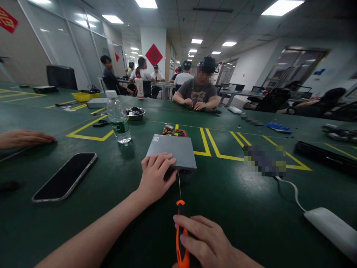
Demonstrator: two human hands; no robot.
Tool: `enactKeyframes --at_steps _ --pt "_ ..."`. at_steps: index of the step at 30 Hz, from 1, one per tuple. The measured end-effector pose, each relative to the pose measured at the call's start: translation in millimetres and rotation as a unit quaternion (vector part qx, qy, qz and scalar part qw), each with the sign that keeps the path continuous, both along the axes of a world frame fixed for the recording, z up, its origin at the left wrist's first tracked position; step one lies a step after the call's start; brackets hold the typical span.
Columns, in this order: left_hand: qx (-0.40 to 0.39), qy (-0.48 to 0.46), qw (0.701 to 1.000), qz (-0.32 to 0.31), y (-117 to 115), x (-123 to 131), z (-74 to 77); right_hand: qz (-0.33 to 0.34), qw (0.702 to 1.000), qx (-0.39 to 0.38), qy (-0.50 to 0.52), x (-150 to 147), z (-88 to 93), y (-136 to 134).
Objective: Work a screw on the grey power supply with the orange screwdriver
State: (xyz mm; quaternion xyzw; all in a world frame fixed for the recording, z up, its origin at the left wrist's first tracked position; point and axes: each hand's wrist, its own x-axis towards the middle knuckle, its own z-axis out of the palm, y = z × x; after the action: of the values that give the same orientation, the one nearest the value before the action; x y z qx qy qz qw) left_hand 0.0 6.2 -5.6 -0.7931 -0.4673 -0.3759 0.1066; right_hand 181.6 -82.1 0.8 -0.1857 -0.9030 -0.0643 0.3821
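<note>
- The person's right hand is closed around the handle of an orange and black screwdriver, with the fingers along its side.
- The thin shaft points away from the person, toward the near side of a grey metal box; whether the tip sits in a screw, I cannot tell.
- The left hand grips this box at its near left corner, the fingers bent on the top and the thumb at the near edge, just beside the shaft.
- The box lies flat on the dark green table, in front of the person, and a bunch of coloured wires is at its far side.
- To the left of the box there stands a clear plastic bottle, and nearer lies a dark-screened phone.
- Behind the bottle is a metal bowl with dark pieces inside.
- At the left edge, another person's hand rests on the table.
- Across the table sits a co-worker in a grey shirt.
</note>
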Motion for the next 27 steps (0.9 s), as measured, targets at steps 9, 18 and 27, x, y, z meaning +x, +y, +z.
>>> enactKeyframes --at_steps 9,18,27 --pt "0.009 0.001 1.000 0.003 -1 0 0.2 -0.004 0.998 -0.009 -0.068 2 2.1 -1" --pt "0.009 0.000 1.000 0.004 0 0 0.9 -0.008 0.995 -0.047 -0.089 4 0.9 -3" --pt "0.013 0.003 1.000 0.005 1 1 0.3 0.006 0.995 -0.034 -0.094 15 17.4 -3"
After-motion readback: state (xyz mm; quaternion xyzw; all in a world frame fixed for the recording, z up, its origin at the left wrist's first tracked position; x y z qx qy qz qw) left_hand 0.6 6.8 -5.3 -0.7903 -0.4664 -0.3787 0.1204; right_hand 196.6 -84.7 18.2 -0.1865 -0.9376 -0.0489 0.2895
